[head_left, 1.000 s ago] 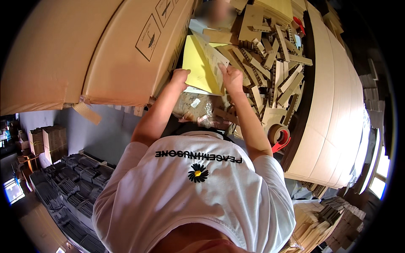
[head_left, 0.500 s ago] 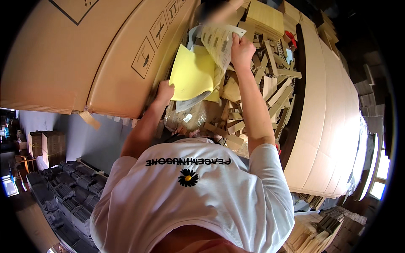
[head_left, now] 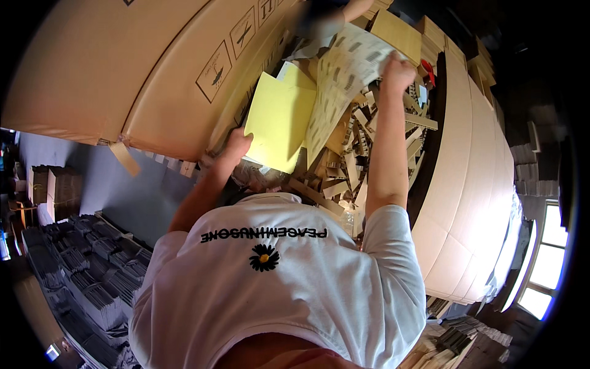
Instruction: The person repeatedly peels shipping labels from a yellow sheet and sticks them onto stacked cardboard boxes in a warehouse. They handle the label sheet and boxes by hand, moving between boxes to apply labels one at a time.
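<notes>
My left hand [head_left: 237, 146] pinches the lower left edge of a plain yellow sheet [head_left: 279, 123]. Stretched out to the right of it is a pale printed sheet [head_left: 347, 74] with rows of grey marks, and its upper right corner is gripped by my right hand [head_left: 398, 72]. The two sheets meet along a slanting line near the middle; whether they are joined there I cannot tell. Behind the yellow sheet another yellow and a white edge peek out. Beneath the sheets lie many loose cardboard strips [head_left: 350, 169].
Large brown cartons [head_left: 178, 74] stand close on the left. A flat cardboard sheet [head_left: 470, 178] lies to the right, beyond a dark edge. At the top another person's blurred arm [head_left: 355, 9] reaches in beside a cardboard stack [head_left: 398, 35]. Red-handled scissors [head_left: 428, 69] lie near my right hand.
My right hand has moved right, drawing the printed sheet away from the yellow one and spreading it wider. My left hand keeps its hold on the yellow sheet, slightly lower.
</notes>
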{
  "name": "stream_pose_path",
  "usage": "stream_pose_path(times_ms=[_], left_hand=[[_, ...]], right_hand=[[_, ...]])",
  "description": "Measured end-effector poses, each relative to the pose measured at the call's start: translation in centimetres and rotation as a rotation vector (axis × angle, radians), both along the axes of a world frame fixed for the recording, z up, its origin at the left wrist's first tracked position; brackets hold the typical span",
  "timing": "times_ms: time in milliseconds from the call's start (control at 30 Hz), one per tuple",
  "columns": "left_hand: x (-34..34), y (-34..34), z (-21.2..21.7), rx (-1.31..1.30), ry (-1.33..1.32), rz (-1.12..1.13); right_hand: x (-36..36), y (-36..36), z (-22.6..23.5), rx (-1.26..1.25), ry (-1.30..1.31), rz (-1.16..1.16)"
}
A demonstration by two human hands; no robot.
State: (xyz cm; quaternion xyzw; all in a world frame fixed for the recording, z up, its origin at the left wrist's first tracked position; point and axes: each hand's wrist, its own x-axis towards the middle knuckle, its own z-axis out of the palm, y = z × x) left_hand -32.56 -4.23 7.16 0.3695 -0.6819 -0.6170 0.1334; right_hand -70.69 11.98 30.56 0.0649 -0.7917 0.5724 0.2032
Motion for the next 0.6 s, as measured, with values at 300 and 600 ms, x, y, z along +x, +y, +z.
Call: stream_pose_path(times_ms=[300,600], left_hand=[[-0.5,0.4,4.7,0.791,0.137,0.059],[-1.4,1.2,6.2,0.862,0.161,0.037]], right_hand=[[-1.8,12.3,-3.4,-0.529,-0.393,0.072],[6.8,14.5,-5.6,-0.831,-0.416,0.159]])
